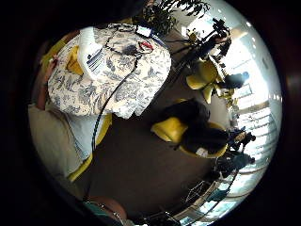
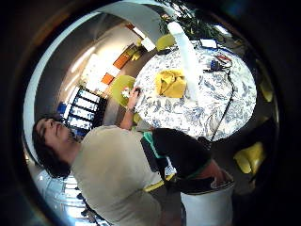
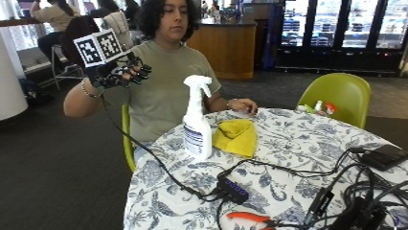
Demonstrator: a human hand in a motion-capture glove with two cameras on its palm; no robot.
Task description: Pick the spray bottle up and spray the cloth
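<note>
A white spray bottle (image 3: 197,120) with a striped label stands upright on the round flowered table (image 3: 300,158), near its left edge. A folded yellow cloth (image 3: 236,135) lies just to the right of the bottle, touching or nearly touching it. My gloved right hand (image 3: 121,71) is raised at shoulder height, well above and left of the bottle, its fingers loosely curled and holding nothing. Both palm views look down on the table from a distance, showing the bottle (image 2: 187,52) (image 1: 90,52) and the cloth (image 2: 171,83) (image 1: 73,61). The bare left hand (image 3: 242,105) rests on the table behind the cloth.
Black cables, a small hub (image 3: 232,190) and a dark box (image 3: 384,156) lie across the right and front of the table. Orange-handled pliers (image 3: 250,218) sit near the front edge. A green chair (image 3: 338,96) stands behind the table at the right.
</note>
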